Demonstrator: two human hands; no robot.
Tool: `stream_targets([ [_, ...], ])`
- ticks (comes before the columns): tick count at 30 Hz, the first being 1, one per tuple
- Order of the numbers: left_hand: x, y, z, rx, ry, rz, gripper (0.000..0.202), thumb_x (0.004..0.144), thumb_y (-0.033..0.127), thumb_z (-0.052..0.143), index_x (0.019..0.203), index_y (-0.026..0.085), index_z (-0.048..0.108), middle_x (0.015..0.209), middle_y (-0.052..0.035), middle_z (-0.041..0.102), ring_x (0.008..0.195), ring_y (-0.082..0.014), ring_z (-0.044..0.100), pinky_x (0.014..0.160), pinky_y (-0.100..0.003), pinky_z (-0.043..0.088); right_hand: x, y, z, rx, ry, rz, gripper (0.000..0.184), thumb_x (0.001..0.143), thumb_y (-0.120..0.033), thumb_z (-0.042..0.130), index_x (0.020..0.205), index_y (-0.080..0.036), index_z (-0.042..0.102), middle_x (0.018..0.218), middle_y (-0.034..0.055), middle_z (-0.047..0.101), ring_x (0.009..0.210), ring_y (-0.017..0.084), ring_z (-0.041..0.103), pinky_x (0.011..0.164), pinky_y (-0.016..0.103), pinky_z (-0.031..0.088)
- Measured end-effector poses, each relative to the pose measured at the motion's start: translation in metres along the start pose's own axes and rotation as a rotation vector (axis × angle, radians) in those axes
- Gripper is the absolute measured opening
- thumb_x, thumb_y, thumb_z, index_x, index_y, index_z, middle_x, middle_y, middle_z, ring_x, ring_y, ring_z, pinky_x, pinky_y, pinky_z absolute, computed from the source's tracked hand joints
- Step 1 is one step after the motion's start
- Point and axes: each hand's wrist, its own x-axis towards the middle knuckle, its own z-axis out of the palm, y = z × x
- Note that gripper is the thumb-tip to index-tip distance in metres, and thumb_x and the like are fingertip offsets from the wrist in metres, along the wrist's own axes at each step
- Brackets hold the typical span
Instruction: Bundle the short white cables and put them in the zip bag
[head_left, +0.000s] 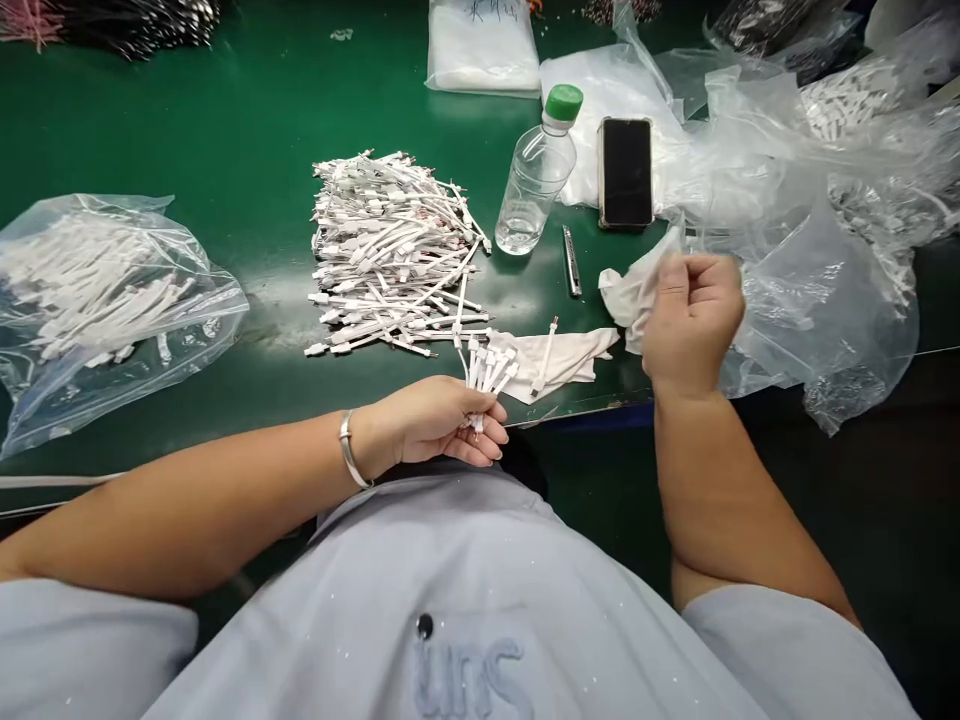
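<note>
A worker in a pale blue shirt (337, 620) sits close against a green surface (255, 120), the left hand (435, 415) grasping a bundle of short white cables (491, 368) between thumb and fingers just above the near edge. The right hand (694, 320) is clenched into a fist beside crumpled white cloth (628, 292); whether it grips that cloth cannot be told. Raised letters (469, 675) on the shirt front appear to read "uns," while dark handwritten characters, cut off by the top of the frame, mark a white packet (480, 55) at the back. A large pile of white cables (390, 245) lies just beyond the left hand, its lower right ends almost reaching the bundle, and a single cable (545, 357) rests on a flat white cloth (589, 350) between the two hands, along the near edge. Behind that cloth lie a slim metal tool (572, 262) and a dark-screened phone (626, 172), near a clear bottle (529, 185) with a green cap and some liquid inside. A clear bag (217, 300) of more white cables sits at left, a strip of green separating it from the pile, with a broader stretch behind both reaching toward black wires (142, 25) in the far left corner. At right, rumpled plastic bags (847, 310) crowd up to the fist and hang over the edge.
</note>
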Motion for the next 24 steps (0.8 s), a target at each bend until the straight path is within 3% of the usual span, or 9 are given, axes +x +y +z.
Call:
stream_targets([
  [2, -0.001, 0.002, 0.001, -0.009, 0.003, -0.017, 0.026, 0.095, 0.015, 0.038, 0.082, 0.008, 0.059, 0.061, -0.0045, 0.064, 0.046, -0.0108, 0.062, 0.048, -0.021, 0.052, -0.006, -0.017, 0.000, 0.085, -0.069, -0.106, 0.021, 0.093, -0.036, 0.049, 0.081, -0.020, 0.056, 0.074, 0.0023, 0.056, 0.068, 0.016, 0.054, 0.066, 0.031, 0.043],
  [6, 0.000, 0.004, 0.003, -0.034, 0.008, -0.034, 0.025, 0.094, 0.015, 0.039, 0.082, 0.009, 0.059, 0.060, -0.0044, 0.064, 0.046, -0.0108, 0.062, 0.049, -0.021, 0.052, -0.025, -0.045, 0.009, 0.140, -0.496, -0.431, 0.016, 0.093, -0.027, 0.051, 0.084, -0.019, 0.062, 0.075, 0.0030, 0.059, 0.072, 0.016, 0.053, 0.069, 0.030, 0.043],
  [9, 0.001, 0.004, 0.003, -0.045, 0.013, -0.036, 0.025, 0.094, 0.015, 0.039, 0.082, 0.009, 0.060, 0.060, -0.0044, 0.064, 0.046, -0.0110, 0.062, 0.049, -0.021, 0.052, -0.036, -0.052, 0.010, 0.033, -0.763, -0.662, 0.023, 0.093, -0.015, 0.044, 0.093, -0.018, 0.067, 0.081, 0.0067, 0.061, 0.077, 0.019, 0.050, 0.070, 0.030, 0.040],
  [11, 0.002, 0.002, 0.003, -0.054, 0.010, -0.030, 0.024, 0.093, 0.015, 0.040, 0.081, 0.009, 0.060, 0.059, -0.0039, 0.063, 0.046, -0.0112, 0.061, 0.049, -0.022, 0.052, -0.038, -0.053, 0.007, -0.103, -0.852, -0.810, 0.030, 0.090, -0.008, 0.041, 0.102, -0.016, 0.068, 0.083, 0.0085, 0.061, 0.076, 0.020, 0.047, 0.067, 0.031, 0.037],
  [15, 0.003, 0.001, 0.001, -0.078, -0.009, -0.011, 0.019, 0.090, 0.017, 0.047, 0.078, 0.010, 0.060, 0.056, -0.0017, 0.060, 0.044, -0.0111, 0.060, 0.048, -0.022, 0.051, -0.035, -0.055, 0.001, -0.284, -0.879, -0.987, 0.032, 0.089, -0.007, 0.044, 0.110, -0.017, 0.066, 0.077, 0.0079, 0.058, 0.073, 0.021, 0.043, 0.063, 0.034, 0.029],
  [19, 0.003, 0.000, 0.001, -0.075, -0.009, -0.005, 0.021, 0.091, 0.016, 0.043, 0.079, 0.010, 0.059, 0.056, -0.0012, 0.059, 0.044, -0.0104, 0.059, 0.047, -0.021, 0.051, -0.025, -0.051, 0.000, -0.332, -0.897, -1.019, 0.029, 0.090, -0.009, 0.043, 0.104, -0.020, 0.067, 0.081, 0.0070, 0.061, 0.077, 0.021, 0.045, 0.067, 0.035, 0.030],
  [22, 0.003, -0.002, 0.000, -0.073, -0.006, 0.006, 0.019, 0.090, 0.016, 0.044, 0.079, 0.010, 0.059, 0.057, -0.0018, 0.060, 0.045, -0.0107, 0.060, 0.047, -0.021, 0.051, -0.010, -0.039, -0.005, -0.301, -0.834, -0.875, 0.030, 0.091, -0.012, 0.041, 0.085, -0.021, 0.069, 0.087, 0.0076, 0.063, 0.080, 0.021, 0.050, 0.073, 0.036, 0.035],
  [24, 0.003, -0.003, -0.001, -0.080, -0.006, 0.014, 0.017, 0.089, 0.017, 0.047, 0.080, 0.010, 0.059, 0.058, -0.0024, 0.061, 0.046, -0.0113, 0.060, 0.048, -0.022, 0.052, 0.002, -0.028, -0.012, -0.169, -0.685, -0.647, 0.031, 0.092, -0.018, 0.042, 0.083, -0.021, 0.071, 0.090, 0.0087, 0.063, 0.082, 0.020, 0.053, 0.076, 0.036, 0.040],
])
